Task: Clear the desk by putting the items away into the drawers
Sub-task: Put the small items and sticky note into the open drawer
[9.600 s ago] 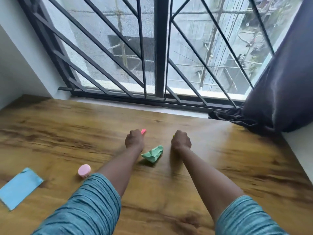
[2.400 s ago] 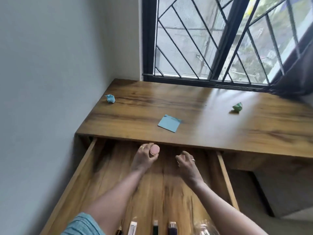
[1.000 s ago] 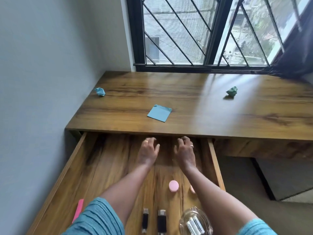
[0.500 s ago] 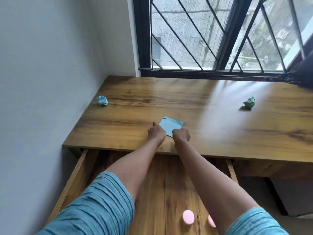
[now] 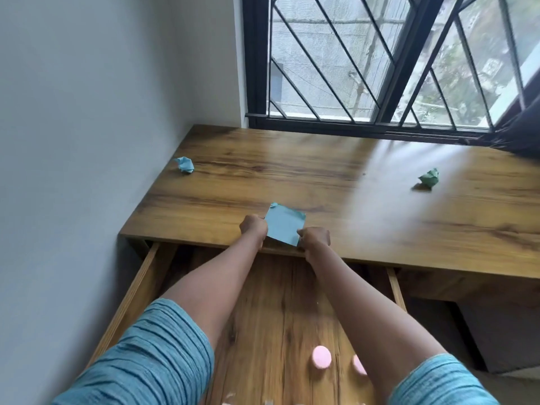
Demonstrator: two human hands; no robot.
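Both hands closed on blue paper sheet [image 5: 284, 226] at desk [image 5: 321, 182] front edge: left hand [image 5: 253, 228] pinches its 9 o'clock side, right hand [image 5: 315, 237] its 4 o'clock corner. Crumpled blue paper [image 5: 184, 164] at 10 o'clock, crumpled green paper [image 5: 429, 178] at 2 o'clock. Open drawer [image 5: 274, 302] below holds pink round lid [image 5: 321, 357].

Grey wall [image 5: 87, 141], barred window [image 5: 380, 59]
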